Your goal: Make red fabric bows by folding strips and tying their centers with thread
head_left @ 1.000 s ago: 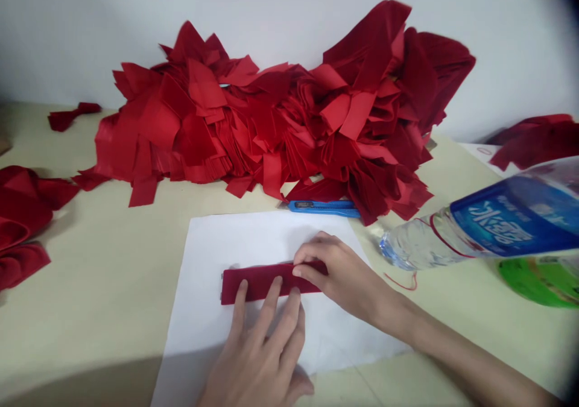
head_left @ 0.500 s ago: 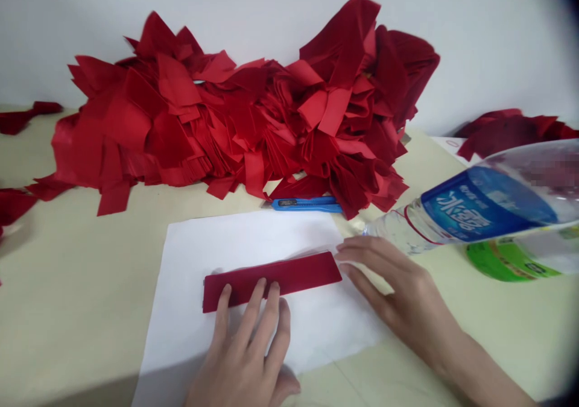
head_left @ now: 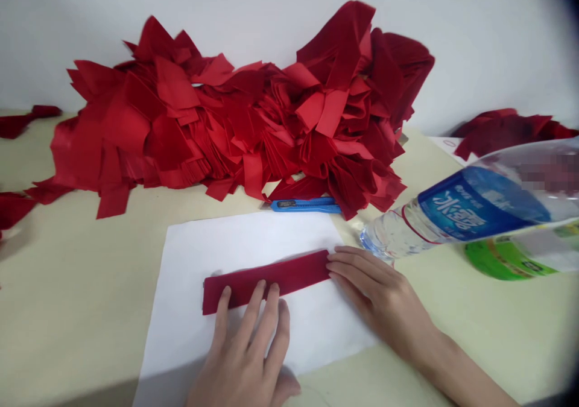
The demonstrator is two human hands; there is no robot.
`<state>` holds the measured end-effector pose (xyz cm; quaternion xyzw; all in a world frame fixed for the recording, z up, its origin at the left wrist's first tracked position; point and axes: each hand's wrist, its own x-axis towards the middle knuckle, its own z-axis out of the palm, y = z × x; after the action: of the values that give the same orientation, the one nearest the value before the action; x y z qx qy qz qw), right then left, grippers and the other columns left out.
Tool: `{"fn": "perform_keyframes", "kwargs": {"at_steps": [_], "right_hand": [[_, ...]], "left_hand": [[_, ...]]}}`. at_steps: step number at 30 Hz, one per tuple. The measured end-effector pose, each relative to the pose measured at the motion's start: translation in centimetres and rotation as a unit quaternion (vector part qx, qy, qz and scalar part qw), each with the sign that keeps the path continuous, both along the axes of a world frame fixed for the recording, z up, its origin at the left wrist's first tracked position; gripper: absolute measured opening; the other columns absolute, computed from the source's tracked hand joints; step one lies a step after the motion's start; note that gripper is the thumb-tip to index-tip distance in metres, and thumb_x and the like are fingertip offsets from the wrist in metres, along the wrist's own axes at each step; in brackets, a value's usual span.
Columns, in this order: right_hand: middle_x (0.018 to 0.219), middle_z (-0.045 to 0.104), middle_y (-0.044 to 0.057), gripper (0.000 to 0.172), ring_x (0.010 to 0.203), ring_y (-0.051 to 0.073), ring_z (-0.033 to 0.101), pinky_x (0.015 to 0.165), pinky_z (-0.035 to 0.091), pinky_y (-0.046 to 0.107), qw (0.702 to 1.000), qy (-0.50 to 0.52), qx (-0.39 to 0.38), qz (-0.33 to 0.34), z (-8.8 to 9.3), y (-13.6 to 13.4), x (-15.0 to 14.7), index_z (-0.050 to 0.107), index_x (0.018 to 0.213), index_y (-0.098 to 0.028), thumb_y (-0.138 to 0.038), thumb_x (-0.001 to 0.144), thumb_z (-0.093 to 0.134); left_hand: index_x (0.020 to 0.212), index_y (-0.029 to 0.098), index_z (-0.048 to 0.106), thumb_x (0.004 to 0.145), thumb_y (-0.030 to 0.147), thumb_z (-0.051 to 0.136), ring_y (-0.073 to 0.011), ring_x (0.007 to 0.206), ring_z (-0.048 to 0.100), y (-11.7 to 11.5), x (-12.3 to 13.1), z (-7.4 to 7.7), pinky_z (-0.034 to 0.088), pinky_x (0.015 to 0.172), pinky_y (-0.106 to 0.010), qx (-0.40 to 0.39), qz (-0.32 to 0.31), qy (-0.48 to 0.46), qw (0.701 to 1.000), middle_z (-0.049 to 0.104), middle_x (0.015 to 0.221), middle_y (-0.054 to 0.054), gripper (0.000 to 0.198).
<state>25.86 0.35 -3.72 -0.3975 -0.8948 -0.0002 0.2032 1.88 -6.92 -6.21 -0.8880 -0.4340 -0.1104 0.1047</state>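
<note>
A dark red velvety strip (head_left: pixel 294 272) lies slantwise on a sheet of white paper (head_left: pixel 181 250). My left hand (head_left: pixel 248 340) has its fingers spread, with several fingertips pressing on the near side of the strip toward its left end. At the strip's right end is my right hand (head_left: pixel 375 286), fingers held close together and bent over that end, which they cover. The thumb of that hand is hidden. Something thin and pale shows along the strip's far edge; what it is I cannot make out.
A big heap of red cloth pieces (head_left: pixel 226 129) stands against the wall. A blue box cutter (head_left: pixel 305 205) lies before it, beyond the paper. A water bottle (head_left: pixel 474 205) and a green-labelled bottle (head_left: pixel 506 259) are at right. More red pieces (head_left: pixel 511 131) lie back right.
My right hand has moved slightly left and its fingertips now cover the strip's right end, which showed before. The left hand stays in place on the strip.
</note>
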Motion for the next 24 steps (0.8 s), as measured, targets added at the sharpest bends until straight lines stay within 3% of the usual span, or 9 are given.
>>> {"fn": "perform_keyframes", "kwargs": {"at_steps": [11, 16, 20, 24], "right_hand": [[0.104, 0.065, 0.007, 0.014, 0.103, 0.021, 0.057, 0.090, 0.050, 0.039, 0.999, 0.012, -0.034, 0.003, -0.1, 0.7, 0.1, 0.063, 0.098, -0.016, -0.015, 0.089, 0.052], [0.104, 0.065, 0.009, 0.015, 0.105, 0.023, 0.056, 0.089, 0.051, 0.041, 0.999, 0.025, -0.017, 0.014, 1.2, 0.7, -1.0, 0.062, 0.100, -0.015, -0.014, 0.087, 0.054], [0.102, 0.066, 0.006, 0.015, 0.107, 0.021, 0.055, 0.092, 0.050, 0.038, 0.992, 0.035, -0.049, 0.113, 2.3, 0.6, -3.8, 0.063, 0.099, -0.017, -0.016, 0.087, 0.054], [0.096, 0.066, 0.005, 0.013, 0.102, 0.018, 0.056, 0.091, 0.049, 0.034, 0.978, 0.038, -0.086, 0.185, 2.2, 1.3, -6.1, 0.063, 0.090, -0.016, -0.016, 0.088, 0.051]], "left_hand": [[0.122, 0.017, 0.053, 0.083, 0.064, 0.041, -0.0308, 0.125, 0.041, -0.5, 0.5, 0.4, 0.021, 0.099, -0.056, -0.025, 0.032, -0.011, 0.999, 0.053, 0.134, -0.012, 0.063], [0.122, 0.017, 0.053, 0.086, 0.061, 0.037, -0.0316, 0.124, 0.042, -0.4, 0.4, 0.6, 0.024, 0.097, -0.058, -0.020, 0.029, -0.002, 0.999, 0.053, 0.133, -0.012, 0.059], [0.122, 0.015, 0.053, 0.089, 0.059, 0.033, -0.0325, 0.120, 0.046, -0.1, 0.1, 1.0, 0.032, 0.091, -0.057, -0.012, 0.007, 0.018, 1.000, 0.054, 0.132, -0.013, 0.059], [0.115, 0.018, 0.059, 0.090, 0.057, 0.035, -0.0310, 0.111, 0.054, 0.6, -0.2, 1.8, 0.042, 0.081, -0.051, -0.027, -0.003, -0.003, 1.000, 0.062, 0.124, -0.009, 0.052]]}}
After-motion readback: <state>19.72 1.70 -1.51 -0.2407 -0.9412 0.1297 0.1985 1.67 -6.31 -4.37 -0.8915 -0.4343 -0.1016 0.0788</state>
